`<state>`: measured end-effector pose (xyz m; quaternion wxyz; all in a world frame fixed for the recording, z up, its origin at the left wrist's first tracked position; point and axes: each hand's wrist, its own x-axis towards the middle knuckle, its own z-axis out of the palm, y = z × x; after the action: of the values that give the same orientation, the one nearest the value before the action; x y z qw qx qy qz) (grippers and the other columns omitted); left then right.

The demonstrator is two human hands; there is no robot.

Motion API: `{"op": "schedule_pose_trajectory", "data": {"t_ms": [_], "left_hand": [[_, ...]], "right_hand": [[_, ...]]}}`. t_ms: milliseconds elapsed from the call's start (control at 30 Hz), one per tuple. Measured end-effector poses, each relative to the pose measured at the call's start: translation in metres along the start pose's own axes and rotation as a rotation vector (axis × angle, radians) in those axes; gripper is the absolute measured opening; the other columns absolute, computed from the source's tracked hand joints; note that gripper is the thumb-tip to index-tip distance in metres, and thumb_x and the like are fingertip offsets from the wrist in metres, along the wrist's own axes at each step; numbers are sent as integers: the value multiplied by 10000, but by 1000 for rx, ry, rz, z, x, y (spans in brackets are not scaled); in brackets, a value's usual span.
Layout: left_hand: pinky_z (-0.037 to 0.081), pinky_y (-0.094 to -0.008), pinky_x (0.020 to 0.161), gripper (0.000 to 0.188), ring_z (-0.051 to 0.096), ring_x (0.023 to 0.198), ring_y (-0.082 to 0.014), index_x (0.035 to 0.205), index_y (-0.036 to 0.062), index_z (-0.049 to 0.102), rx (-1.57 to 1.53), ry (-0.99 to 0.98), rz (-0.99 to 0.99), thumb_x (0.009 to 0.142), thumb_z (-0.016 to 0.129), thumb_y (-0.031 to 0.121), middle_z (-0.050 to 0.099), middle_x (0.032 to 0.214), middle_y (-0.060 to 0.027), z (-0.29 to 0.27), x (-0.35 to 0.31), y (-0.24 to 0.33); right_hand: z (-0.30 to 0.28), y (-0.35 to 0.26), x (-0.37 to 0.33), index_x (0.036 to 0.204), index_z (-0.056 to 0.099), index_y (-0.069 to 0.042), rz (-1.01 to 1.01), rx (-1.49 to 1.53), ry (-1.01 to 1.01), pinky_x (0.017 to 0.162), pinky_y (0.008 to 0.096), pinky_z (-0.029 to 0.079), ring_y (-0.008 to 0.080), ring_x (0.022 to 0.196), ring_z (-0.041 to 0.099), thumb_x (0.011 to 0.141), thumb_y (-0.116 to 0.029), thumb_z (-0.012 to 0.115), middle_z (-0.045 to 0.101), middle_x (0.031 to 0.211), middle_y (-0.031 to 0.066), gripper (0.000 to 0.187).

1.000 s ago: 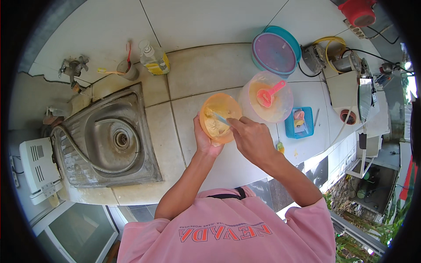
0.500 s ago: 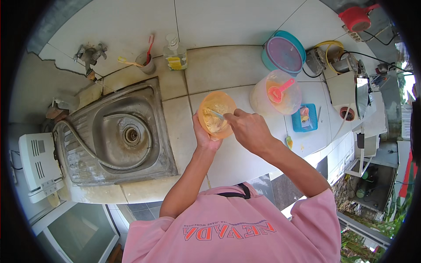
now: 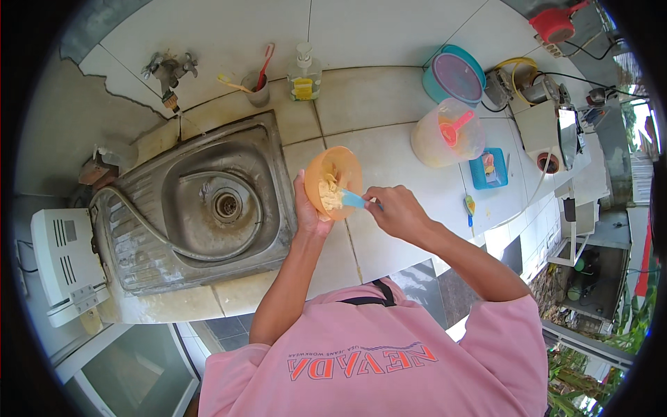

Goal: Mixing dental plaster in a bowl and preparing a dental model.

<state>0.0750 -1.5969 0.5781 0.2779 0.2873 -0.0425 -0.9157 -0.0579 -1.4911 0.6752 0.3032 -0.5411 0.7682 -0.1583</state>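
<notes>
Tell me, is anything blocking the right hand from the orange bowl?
Nothing visible is in the way: the right hand holds a blue utensil that reaches into the orange bowl, held by the left hand.

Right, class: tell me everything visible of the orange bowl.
The orange bowl is round, smooth and apparently plastic. It is tilted, opening toward the right hand. Thick, pale yellow mixture lies inside, with smears up the inner wall; a light-blue spatula reaches into it. The left hand holds the bowl from the left and below, over the tiled counter, just right of the sink.
</notes>
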Motion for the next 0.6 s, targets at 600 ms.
{"op": "schedule_pose_trajectory", "data": {"t_ms": [600], "left_hand": [[472, -429, 970, 478, 554, 1131, -248, 1233, 112, 531, -258, -1, 206, 923, 441, 465, 581, 1220, -67, -44, -32, 56]], "right_hand": [[24, -91, 71, 968, 621, 8, -314, -437, 19, 590, 460, 511, 378, 666, 640, 763, 7, 545, 627, 812, 202, 218]]}}
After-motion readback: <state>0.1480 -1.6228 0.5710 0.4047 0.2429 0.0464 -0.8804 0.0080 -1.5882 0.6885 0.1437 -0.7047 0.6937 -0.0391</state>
